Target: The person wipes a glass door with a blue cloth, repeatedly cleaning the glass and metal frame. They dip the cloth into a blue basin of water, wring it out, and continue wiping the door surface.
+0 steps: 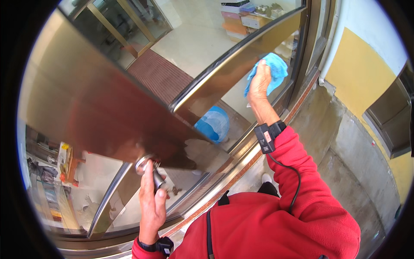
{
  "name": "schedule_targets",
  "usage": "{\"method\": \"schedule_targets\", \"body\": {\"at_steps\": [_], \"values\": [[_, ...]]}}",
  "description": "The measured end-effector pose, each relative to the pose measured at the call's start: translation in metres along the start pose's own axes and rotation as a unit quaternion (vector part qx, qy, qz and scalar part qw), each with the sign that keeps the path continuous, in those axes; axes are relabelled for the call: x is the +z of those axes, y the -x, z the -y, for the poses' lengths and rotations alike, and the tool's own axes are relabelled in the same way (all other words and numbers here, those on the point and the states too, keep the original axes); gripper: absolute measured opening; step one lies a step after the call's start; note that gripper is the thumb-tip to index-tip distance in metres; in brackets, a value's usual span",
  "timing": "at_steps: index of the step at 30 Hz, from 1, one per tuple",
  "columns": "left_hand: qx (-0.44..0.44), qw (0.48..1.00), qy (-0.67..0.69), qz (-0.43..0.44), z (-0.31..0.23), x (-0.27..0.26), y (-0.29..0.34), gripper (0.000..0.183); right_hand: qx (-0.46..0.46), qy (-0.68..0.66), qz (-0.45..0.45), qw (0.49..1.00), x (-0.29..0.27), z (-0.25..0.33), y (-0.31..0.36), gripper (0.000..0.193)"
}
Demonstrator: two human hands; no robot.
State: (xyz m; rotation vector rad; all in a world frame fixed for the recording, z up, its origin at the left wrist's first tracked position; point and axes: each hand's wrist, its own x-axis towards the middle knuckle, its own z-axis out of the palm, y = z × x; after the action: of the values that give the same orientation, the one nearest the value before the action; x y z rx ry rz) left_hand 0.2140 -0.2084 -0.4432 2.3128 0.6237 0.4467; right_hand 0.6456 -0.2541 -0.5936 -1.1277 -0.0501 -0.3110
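Far-right blue cloth (279, 71) being held by right hand (260, 84), can't tell fingers; near-left handle (158, 178) being touched by left hand (151, 209), thumb/index spread, prolly for bracing door (105, 99).

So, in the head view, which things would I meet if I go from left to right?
Left hand → blue basin → right hand with the blue cloth → white pipe on the outer wall → dark-framed window.
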Motion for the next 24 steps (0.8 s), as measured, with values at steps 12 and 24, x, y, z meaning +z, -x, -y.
{"method": "schedule_targets", "body": {"at_steps": [12,24], "values": [[0.25,0.964,-0.089,-0.037,0.027,-0.003,-0.004,0.058,-0.045,0.133,0.215,0.966,-0.017,0.063,0.268,0.037],[0.248,0.968,-0.019,-0.017,0.038,-0.01,0.0,0.069,-0.565,0.15,0.355,0.73,0.04,0.206,0.185,0.022]]}}
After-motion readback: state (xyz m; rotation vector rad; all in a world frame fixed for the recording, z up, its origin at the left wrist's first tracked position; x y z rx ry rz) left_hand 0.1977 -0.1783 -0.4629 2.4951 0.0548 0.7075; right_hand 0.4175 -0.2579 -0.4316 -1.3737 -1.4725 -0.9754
